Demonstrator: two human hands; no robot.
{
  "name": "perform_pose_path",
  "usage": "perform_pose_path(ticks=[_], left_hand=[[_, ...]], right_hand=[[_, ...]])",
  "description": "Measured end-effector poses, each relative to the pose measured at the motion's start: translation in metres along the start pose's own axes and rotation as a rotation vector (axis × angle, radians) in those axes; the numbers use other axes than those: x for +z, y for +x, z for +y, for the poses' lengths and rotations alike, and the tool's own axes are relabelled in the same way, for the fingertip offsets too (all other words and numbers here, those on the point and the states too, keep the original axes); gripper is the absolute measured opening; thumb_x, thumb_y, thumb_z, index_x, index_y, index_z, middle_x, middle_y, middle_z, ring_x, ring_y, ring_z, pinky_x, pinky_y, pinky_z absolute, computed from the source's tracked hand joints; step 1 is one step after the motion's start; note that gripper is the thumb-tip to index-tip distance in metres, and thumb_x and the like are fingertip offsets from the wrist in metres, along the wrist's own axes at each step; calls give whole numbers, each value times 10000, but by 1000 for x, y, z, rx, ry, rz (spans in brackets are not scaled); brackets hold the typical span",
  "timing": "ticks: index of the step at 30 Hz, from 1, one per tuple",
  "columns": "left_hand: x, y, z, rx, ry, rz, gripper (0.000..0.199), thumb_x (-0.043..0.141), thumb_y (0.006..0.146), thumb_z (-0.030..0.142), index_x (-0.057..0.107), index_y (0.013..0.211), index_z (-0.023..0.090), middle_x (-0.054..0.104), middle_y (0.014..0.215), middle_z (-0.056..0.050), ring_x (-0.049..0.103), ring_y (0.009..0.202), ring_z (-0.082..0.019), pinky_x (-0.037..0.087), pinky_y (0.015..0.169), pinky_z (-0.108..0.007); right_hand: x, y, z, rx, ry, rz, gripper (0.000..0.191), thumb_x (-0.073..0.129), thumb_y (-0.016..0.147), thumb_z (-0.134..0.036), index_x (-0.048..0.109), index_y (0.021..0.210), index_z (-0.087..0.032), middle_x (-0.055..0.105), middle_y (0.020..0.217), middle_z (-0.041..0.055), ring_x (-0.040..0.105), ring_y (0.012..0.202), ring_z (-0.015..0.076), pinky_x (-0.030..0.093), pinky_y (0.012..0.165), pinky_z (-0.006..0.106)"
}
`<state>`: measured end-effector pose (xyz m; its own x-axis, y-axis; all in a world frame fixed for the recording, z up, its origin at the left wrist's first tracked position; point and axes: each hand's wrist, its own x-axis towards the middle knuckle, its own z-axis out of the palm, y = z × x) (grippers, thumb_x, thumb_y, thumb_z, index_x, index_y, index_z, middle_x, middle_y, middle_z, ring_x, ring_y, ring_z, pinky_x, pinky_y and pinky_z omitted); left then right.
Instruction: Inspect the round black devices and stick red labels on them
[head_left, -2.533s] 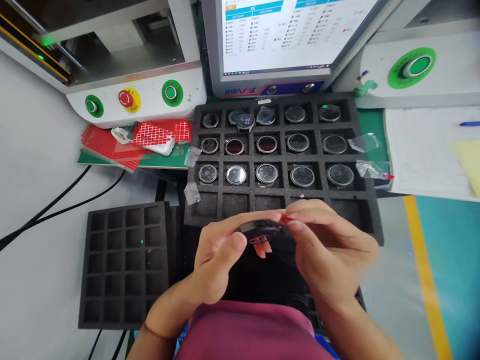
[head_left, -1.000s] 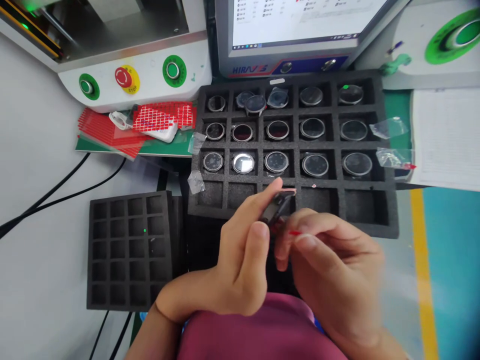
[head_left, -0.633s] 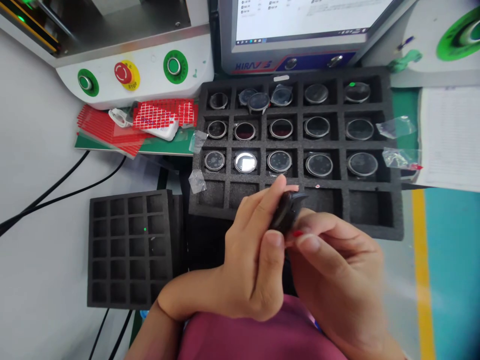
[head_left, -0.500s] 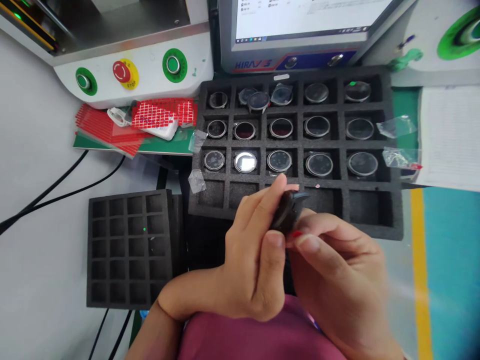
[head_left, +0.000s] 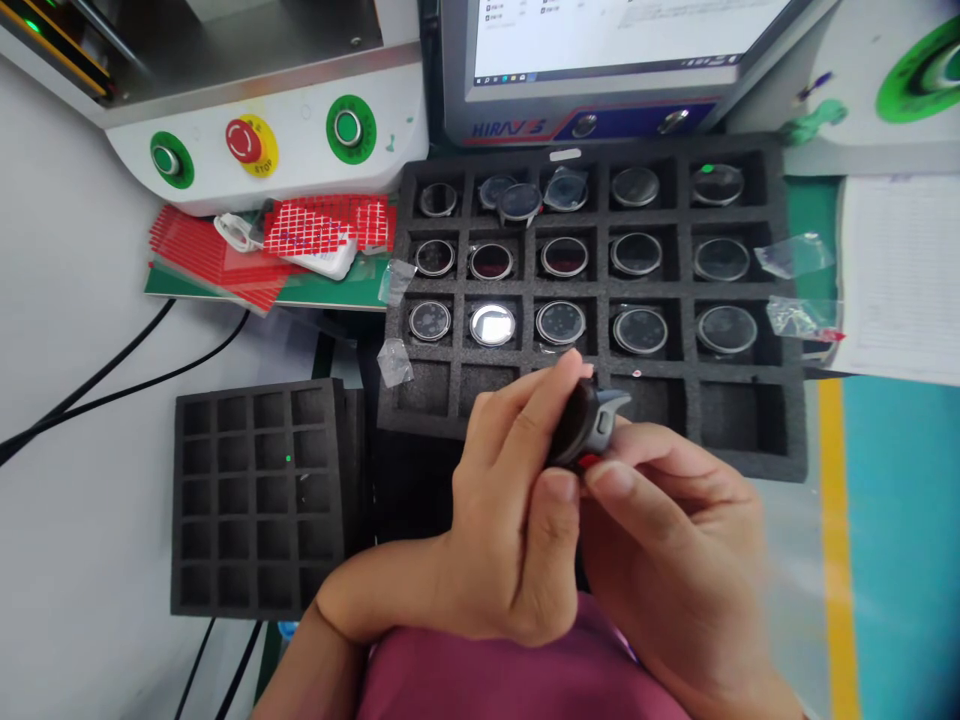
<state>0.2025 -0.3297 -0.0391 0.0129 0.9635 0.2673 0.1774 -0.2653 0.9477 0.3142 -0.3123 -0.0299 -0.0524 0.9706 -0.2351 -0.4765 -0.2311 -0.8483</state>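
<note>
A round watch (head_left: 600,425) is held in the air at the near edge of a dark foam tray (head_left: 739,366), tipped up on its edge, its grey side with a small button turned to the right. The left hand (head_left: 510,530) grips it between thumb and fingers. The right hand (head_left: 675,530) pinches a small red tab (head_left: 589,461) between thumb and forefinger at the watch's lower edge; whether the tab is stuck to the watch is hard to tell.

Beyond the hands, more round watches (head_left: 561,322) sit in three rows of the tray's compartments. In the back row, one leans on the wall between two compartments, overlapping its neighbour. Clear plastic scraps (head_left: 395,362) cling to the tray's left and right sides.

To the left lie red sheets (head_left: 202,255) and a white cable (head_left: 236,232), near a machine panel with a red stop button (head_left: 244,141). Below them is another foam tray (head_left: 338,500). A screen (head_left: 600,40) stands behind the watches, and paper (head_left: 900,270) lies at the right.
</note>
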Motion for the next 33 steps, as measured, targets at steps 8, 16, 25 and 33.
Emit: perform_pose_path(ticks=[8, 16, 25, 33], left_hand=[[1, -3, -7, 102, 78, 42, 508, 410, 1047, 283, 485, 1546, 223, 588, 1439, -132, 581, 1320, -315, 518, 1097, -512], [-7, 2, -1, 34, -1, 10, 460, 415, 1073, 344, 537, 1512, 278, 617, 1434, -92, 593, 1304, -286, 501, 1110, -475], [-7, 2, 6, -315, -410, 43, 376, 526, 1024, 444, 774, 1190, 215, 800, 1122, -63, 708, 753, -202, 626, 648, -351], [-12, 2, 8, -209, -294, -20, 323, 476, 1068, 364, 727, 1217, 226, 735, 1223, -85, 725, 927, -204, 622, 739, -338]], right_hand=[[5, 2, 2, 48, 61, -19, 290, 881, 759, -329, 670, 606, -202, 599, 596, -17, 545, 558, 89, 501, 550, 189], [3, 11, 6, 38, 147, -92, 420, 913, 742, -318, 508, 725, -207, 559, 670, -61, 546, 537, 68, 516, 533, 169], [-13, 7, 9, -302, -177, 63, 215, 781, 876, -404, 775, 1038, -263, 661, 1012, 54, 688, 872, 183, 626, 771, 311], [-9, 5, 7, -236, -207, -25, 223, 729, 924, -418, 783, 1098, -291, 623, 1242, 83, 664, 1084, 226, 634, 731, 298]])
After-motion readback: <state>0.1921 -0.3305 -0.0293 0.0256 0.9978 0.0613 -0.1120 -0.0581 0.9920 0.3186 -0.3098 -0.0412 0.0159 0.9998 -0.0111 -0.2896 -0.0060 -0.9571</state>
